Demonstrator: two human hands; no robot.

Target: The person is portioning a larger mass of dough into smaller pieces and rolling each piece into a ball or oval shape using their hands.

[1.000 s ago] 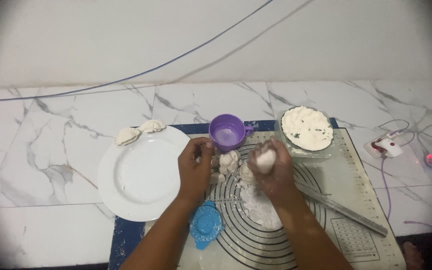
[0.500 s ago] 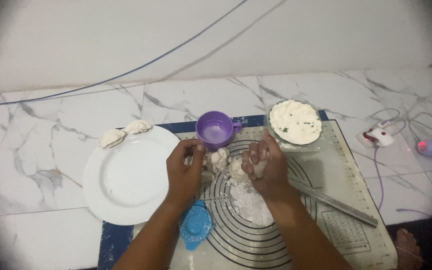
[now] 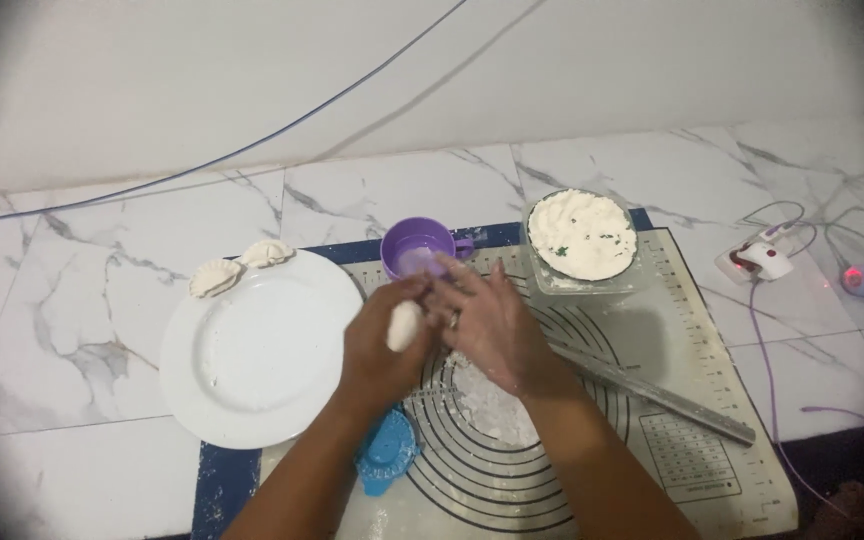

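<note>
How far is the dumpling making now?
Done: two folded dumplings lie on the white plate rim. In hand: the left hand and right hand together hold a dough piece. Left: the filling bowl looks full, and floured dough remains on the mat.

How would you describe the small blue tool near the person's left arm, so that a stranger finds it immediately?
Start at the pastry mat with ring markings on the marble floor. At its near left edge, beside the white plate, lies the blue dumpling press, partly under the left forearm. It is the only bright blue, scalloped thing there; the cup is purple.
</note>
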